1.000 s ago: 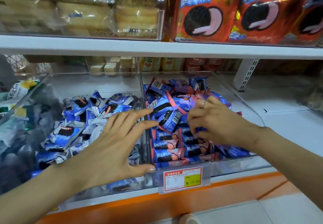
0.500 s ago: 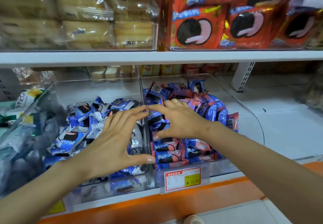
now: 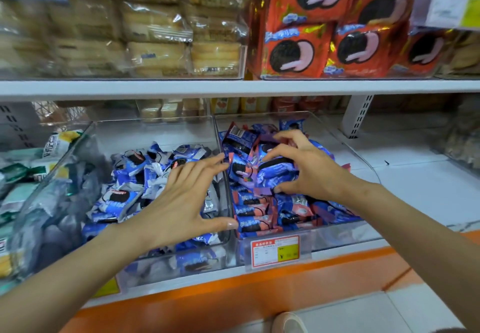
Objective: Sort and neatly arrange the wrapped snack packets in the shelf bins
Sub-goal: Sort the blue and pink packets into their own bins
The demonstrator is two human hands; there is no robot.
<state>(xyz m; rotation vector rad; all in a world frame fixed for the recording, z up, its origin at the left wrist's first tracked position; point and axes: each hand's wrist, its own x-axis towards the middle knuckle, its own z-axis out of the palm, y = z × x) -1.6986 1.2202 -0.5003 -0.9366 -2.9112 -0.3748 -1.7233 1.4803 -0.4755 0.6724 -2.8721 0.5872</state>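
Observation:
Two clear plastic bins stand side by side on the lower shelf. The left bin [image 3: 155, 130] holds blue-and-white cookie packets [image 3: 130, 177] in a loose heap. The right bin [image 3: 337, 236] holds blue-and-pink cookie packets [image 3: 259, 218], stacked flat at the front and jumbled behind. My left hand [image 3: 179, 203] hovers flat over the divider between the bins, fingers spread, holding nothing. My right hand [image 3: 304, 169] arches over the jumbled pile in the right bin, thumb and fingers curled around a clump of blue-and-pink packets [image 3: 275, 171].
A red-and-yellow price tag [image 3: 275, 251] hangs on the right bin's front. Above, the upper shelf [image 3: 233, 87] carries pale cake packs [image 3: 155, 26] and red cookie bags [image 3: 311, 52]. A bin of green-and-white packets [image 3: 15, 184] stands at far left. White bare shelf [image 3: 428, 184] lies to the right.
My right hand has slid from the pile's left side toward the back right and curled around packets. My left hand has stayed over the divider. The view has tilted up slightly.

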